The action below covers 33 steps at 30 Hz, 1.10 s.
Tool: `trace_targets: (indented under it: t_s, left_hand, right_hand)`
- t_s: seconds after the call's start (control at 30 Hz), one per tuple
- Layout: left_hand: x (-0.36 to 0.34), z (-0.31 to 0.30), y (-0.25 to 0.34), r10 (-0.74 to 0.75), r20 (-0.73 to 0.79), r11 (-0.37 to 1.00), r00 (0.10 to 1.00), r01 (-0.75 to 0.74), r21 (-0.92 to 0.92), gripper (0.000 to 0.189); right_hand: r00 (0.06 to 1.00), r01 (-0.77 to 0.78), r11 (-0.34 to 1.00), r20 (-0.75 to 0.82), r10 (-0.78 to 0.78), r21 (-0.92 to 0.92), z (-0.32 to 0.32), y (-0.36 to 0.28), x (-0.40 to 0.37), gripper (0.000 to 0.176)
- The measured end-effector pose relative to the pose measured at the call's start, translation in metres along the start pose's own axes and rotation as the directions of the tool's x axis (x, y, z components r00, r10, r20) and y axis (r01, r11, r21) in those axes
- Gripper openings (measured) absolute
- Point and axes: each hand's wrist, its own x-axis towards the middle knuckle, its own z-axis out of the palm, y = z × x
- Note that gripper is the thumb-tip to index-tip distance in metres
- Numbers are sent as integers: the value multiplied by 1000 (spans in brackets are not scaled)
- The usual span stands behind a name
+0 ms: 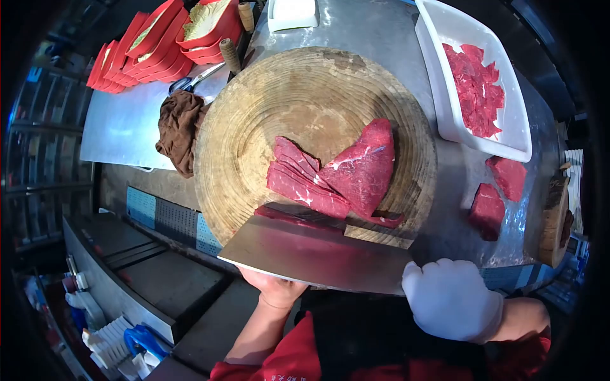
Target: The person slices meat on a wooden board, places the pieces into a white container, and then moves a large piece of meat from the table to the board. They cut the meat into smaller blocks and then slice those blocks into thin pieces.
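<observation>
A wide cleaver (318, 257) lies nearly flat over the near edge of the round wooden chopping block (286, 89). My right hand (451, 300), in a white glove, is closed at the cleaver's right end, round its handle. Bare, my left hand (274, 287) is partly under the blade's left part; its fingers are hidden. On the block rest a large piece of red meat (363, 168) and, against its left side, overlapping meat slices (305, 184). More dark red meat (286, 217) shows just beyond the blade's far edge.
At the right stand a white tub (445, 108) of sliced meat and two meat chunks (487, 211). A brown cloth (180, 130), scissors (197, 79) and stacked red trays (152, 57) lie at the left. A white container (292, 14) stands behind the block.
</observation>
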Motion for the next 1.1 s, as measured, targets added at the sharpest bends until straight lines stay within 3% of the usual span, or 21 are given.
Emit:
trace_targets:
  t_s: [0.07,0.13,0.23,0.33,0.47,0.6,0.67,0.7,0.77,0.87,0.93,0.97,1.0,1.03,1.1]
  left_hand:
    - [-17,4,-6,-72,-11,997,997,72,-12,48]
    - [-21,0,-9,-65,43,998,997,64,15,48]
    - [-9,-4,-4,-72,92,997,993,73,-8,47]
    - [7,-7,3,-85,68,993,994,90,-76,46]
    - [21,-9,14,-157,60,967,986,165,-194,44]
    - [32,-21,9,-33,207,991,978,59,-120,44]
    - [17,-19,12,-176,201,972,964,202,-122,43]
    - [17,-16,13,-180,204,970,962,208,-129,43]
    - [28,-14,14,-84,77,996,994,86,-20,43]
    - [39,-18,14,-135,105,989,985,141,-53,41]
    - [39,-17,15,-162,125,983,979,172,-71,40]
    - [40,-16,15,-105,96,994,990,107,-14,38]
    - [42,-14,15,-38,65,998,997,35,48,37]
    - [37,-7,11,-8,47,993,999,2,116,37]
    - [39,-14,12,-12,101,991,995,-2,134,37]
  right_hand:
    - [1000,-14,999,19,13,47,-8,-2,-5,26]
    - [976,-151,981,178,128,125,-13,-8,-10,32]
    - [989,-133,983,82,124,130,-8,-8,-10,35]
    - [971,-159,974,201,125,161,-16,-5,-6,36]
    - [982,-135,975,152,108,177,-13,0,-6,37]
    - [975,-128,971,204,86,203,-10,4,1,34]
    - [974,-122,975,211,82,186,-12,5,10,32]
    - [954,-147,966,289,81,213,-14,8,17,30]
    - [924,-179,956,373,83,232,-16,12,28,28]
    - [953,-133,945,300,39,299,-17,19,55,22]
    - [984,36,951,153,-87,308,-16,14,81,14]
    - [999,29,923,25,-42,383,-7,3,98,12]
    - [999,10,936,34,-23,352,0,-9,117,11]
    - [990,48,887,-141,20,459,7,-20,131,11]
    - [984,57,881,-175,30,471,9,-24,139,12]
